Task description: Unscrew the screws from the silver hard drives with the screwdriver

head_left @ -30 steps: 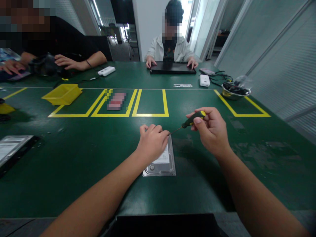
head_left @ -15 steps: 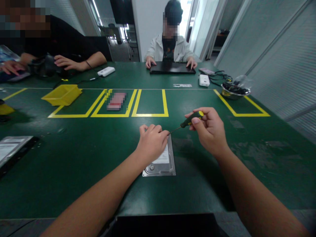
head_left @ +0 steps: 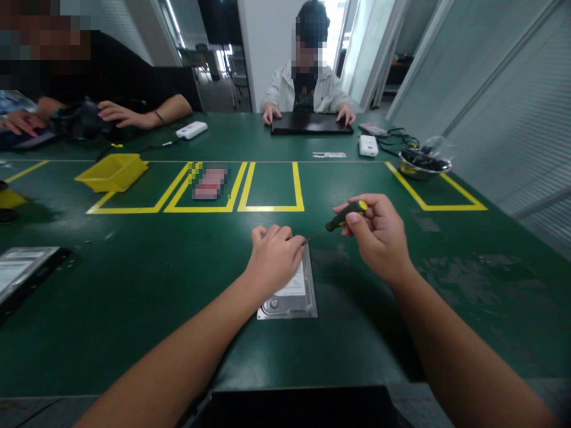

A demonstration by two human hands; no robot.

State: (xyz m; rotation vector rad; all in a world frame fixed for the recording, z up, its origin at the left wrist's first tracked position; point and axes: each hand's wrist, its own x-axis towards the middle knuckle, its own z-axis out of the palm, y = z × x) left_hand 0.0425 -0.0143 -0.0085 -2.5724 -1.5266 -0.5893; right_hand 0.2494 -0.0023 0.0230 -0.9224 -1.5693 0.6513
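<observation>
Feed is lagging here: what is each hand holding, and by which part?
Right hand holds the screwdriver by its handle. Left hand rests on the hard drive's far end.

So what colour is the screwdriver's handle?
Black and yellow, on the screwdriver in the right hand; head view.

My left hand (head_left: 274,257) rests curled on the hard drive (head_left: 292,292), which lies flat on the green bench (head_left: 134,297); my right hand (head_left: 379,235) pinches the screwdriver (head_left: 341,219) by its black-and-yellow handle, its tip slanting down to the drive's far edge beside my left fingers; a yellow tray (head_left: 111,170) sits well apart, far left.
</observation>
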